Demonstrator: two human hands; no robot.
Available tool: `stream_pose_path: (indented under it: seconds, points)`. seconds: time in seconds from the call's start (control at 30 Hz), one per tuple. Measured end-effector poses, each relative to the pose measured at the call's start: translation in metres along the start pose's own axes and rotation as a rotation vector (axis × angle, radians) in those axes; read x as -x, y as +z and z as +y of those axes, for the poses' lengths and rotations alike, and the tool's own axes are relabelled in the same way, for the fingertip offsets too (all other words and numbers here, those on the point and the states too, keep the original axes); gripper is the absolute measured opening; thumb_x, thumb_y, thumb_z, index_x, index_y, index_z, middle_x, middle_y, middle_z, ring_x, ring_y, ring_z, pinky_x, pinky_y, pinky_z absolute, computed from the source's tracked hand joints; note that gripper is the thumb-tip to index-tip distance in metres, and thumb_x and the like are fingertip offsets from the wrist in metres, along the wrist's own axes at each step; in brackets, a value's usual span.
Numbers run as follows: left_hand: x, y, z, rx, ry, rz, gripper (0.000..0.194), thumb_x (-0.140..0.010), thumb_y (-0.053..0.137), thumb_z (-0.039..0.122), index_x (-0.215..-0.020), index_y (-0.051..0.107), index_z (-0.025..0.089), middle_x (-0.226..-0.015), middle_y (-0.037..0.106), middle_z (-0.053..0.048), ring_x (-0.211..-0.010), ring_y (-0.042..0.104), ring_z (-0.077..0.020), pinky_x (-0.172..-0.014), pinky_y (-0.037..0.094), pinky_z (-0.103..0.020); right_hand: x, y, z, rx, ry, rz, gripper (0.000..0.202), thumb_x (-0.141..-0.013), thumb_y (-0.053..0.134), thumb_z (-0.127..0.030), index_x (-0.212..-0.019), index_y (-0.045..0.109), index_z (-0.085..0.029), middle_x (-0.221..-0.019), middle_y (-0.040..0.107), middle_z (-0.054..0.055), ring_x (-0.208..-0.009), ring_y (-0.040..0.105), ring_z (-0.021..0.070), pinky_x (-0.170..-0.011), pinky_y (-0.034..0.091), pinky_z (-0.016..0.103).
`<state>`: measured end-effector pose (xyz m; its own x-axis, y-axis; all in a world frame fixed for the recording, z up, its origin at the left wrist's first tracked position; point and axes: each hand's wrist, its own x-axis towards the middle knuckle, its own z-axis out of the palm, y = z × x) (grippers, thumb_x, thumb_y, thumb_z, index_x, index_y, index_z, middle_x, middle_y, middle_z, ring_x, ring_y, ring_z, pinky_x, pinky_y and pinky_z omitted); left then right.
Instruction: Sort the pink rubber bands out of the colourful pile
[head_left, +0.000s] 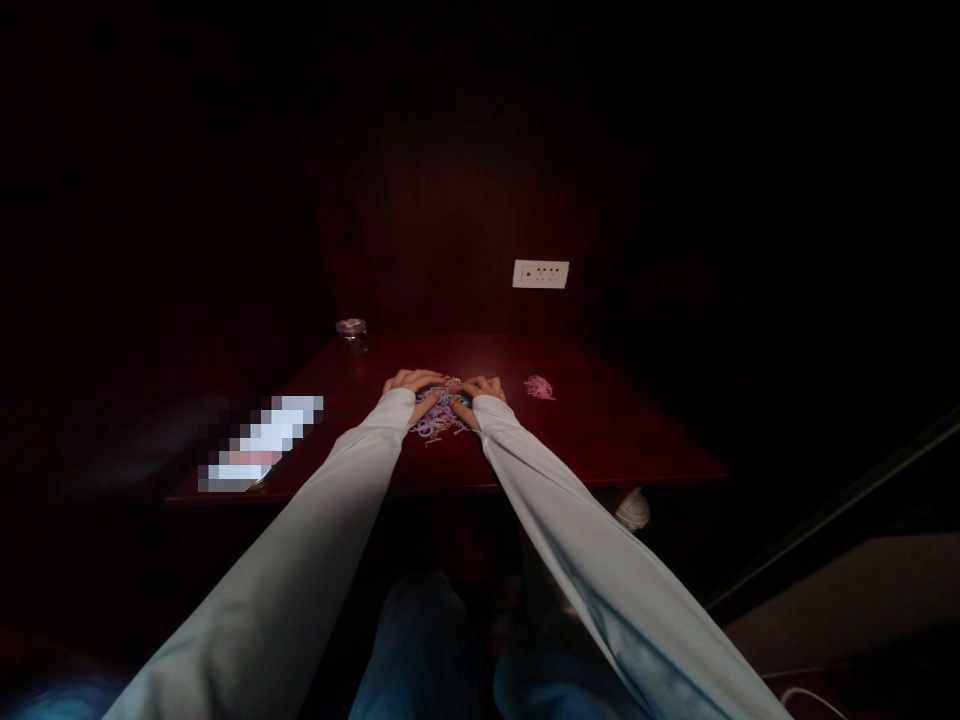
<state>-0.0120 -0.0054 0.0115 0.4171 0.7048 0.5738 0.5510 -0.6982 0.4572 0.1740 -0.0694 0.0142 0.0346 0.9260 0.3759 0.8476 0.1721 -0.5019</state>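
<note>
A loose pile of thin pastel bands (439,424), purple, green and yellow, lies on the dark red table (600,440); they look like small hair elastics. My left hand (414,383) rests at the left side of the pile, fingers stretched over its far edge and thumb apart. From the right, my right hand (481,390) reaches over the same pile, its fingers bent toward the left and its thumb apart. Both hands touch the bands, and whether single bands sit between the fingertips is too small to tell. A smaller heap of pink bands (540,387) lies right of my right hand.
A clear lidded jar (352,337) stands at the table's back left. A phone-like slab with a blurred, bright screen (266,440) lies near the left front edge. A white socket plate (541,274) is on the wall behind. Below the right front edge shows a pale object (633,509).
</note>
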Motion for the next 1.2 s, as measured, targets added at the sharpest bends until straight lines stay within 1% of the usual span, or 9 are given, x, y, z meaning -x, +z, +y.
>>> stream_pose_path:
  seconds: [0.13,0.23,0.37,0.47,0.57,0.7,0.87,1.03,1.2]
  points:
    - [-0.003,0.004,-0.013,-0.008,-0.048,0.009,0.013,-0.081,0.066,0.031,-0.088,0.077,0.028,-0.113,0.075,-0.003,-0.106,0.059,-0.0259,-0.101,0.040,-0.042,-0.001,0.002,0.002,-0.034,0.016,0.032,0.019,-0.085,0.069,-0.034,-0.102,0.076,-0.029,-0.111,0.064,0.003,-0.112,0.043,0.0230,-0.100,0.036,0.037]
    - [-0.005,0.006,-0.021,-0.009,-0.062,0.038,0.013,-0.081,0.065,0.031,-0.086,0.076,0.027,-0.109,0.074,-0.003,-0.103,0.061,-0.0243,-0.100,0.042,-0.040,-0.002,0.004,0.001,-0.039,0.041,0.065,0.012,-0.083,0.071,-0.030,-0.093,0.077,-0.030,-0.107,0.065,0.001,-0.110,0.044,0.0222,-0.099,0.037,0.036]
    - [-0.008,0.007,-0.027,0.015,-0.062,0.013,0.012,-0.078,0.067,0.031,-0.084,0.076,0.027,-0.107,0.075,-0.003,-0.102,0.062,-0.0238,-0.101,0.043,-0.040,-0.002,0.003,0.002,-0.073,0.039,0.076,0.011,-0.085,0.067,-0.031,-0.091,0.076,-0.031,-0.107,0.066,0.000,-0.110,0.045,0.0221,-0.098,0.039,0.036]
    - [-0.010,0.007,-0.029,0.049,-0.048,-0.003,0.010,-0.076,0.068,0.029,-0.080,0.076,0.025,-0.105,0.075,-0.004,-0.101,0.065,-0.0242,-0.100,0.045,-0.040,-0.001,-0.002,0.004,-0.089,0.037,0.074,0.017,-0.089,0.061,-0.033,-0.097,0.076,-0.029,-0.109,0.067,0.000,-0.111,0.046,0.0219,-0.098,0.039,0.034]
    - [-0.011,0.006,-0.026,0.081,-0.047,-0.011,0.008,-0.075,0.067,0.026,-0.076,0.076,0.024,-0.100,0.076,-0.004,-0.100,0.067,-0.0242,-0.101,0.047,-0.040,0.000,-0.005,0.003,-0.090,0.018,0.065,0.026,-0.092,0.058,-0.035,-0.110,0.074,-0.027,-0.116,0.066,0.003,-0.114,0.045,0.0226,-0.100,0.038,0.034]
    - [-0.010,0.006,-0.019,0.103,-0.073,0.030,0.007,-0.072,0.068,0.021,-0.070,0.075,0.023,-0.094,0.077,-0.004,-0.098,0.069,-0.0242,-0.102,0.049,-0.041,0.001,-0.003,-0.003,-0.027,-0.038,0.034,0.033,-0.093,0.057,-0.035,-0.123,0.069,-0.029,-0.129,0.065,0.003,-0.117,0.043,0.0237,-0.101,0.037,0.037]
    - [-0.010,0.009,-0.015,0.113,-0.076,0.055,0.009,-0.070,0.067,0.022,-0.066,0.075,0.022,-0.090,0.079,-0.005,-0.091,0.071,-0.0229,-0.095,0.054,-0.037,0.000,0.002,-0.009,0.051,-0.115,-0.043,0.036,-0.095,0.056,-0.038,-0.129,0.067,-0.034,-0.146,0.058,-0.004,-0.120,0.040,0.0249,-0.104,0.036,0.040]
    - [-0.011,0.009,-0.015,0.113,-0.062,0.051,0.009,-0.070,0.066,0.022,-0.066,0.075,0.022,-0.088,0.079,-0.004,-0.091,0.072,-0.0232,-0.097,0.053,-0.039,0.000,0.004,-0.005,0.089,-0.183,-0.079,0.038,-0.097,0.052,-0.042,-0.132,0.066,-0.034,-0.152,0.052,-0.006,-0.126,0.039,0.0258,-0.106,0.038,0.042]
    - [-0.010,0.007,-0.013,0.110,-0.063,0.020,0.011,-0.072,0.066,0.018,-0.067,0.075,0.022,-0.092,0.079,-0.005,-0.096,0.072,-0.0251,-0.102,0.050,-0.043,-0.003,0.006,-0.005,0.129,-0.225,-0.102,0.041,-0.095,0.053,-0.034,-0.135,0.063,-0.033,-0.159,0.041,-0.007,-0.129,0.040,0.0257,-0.108,0.039,0.043]
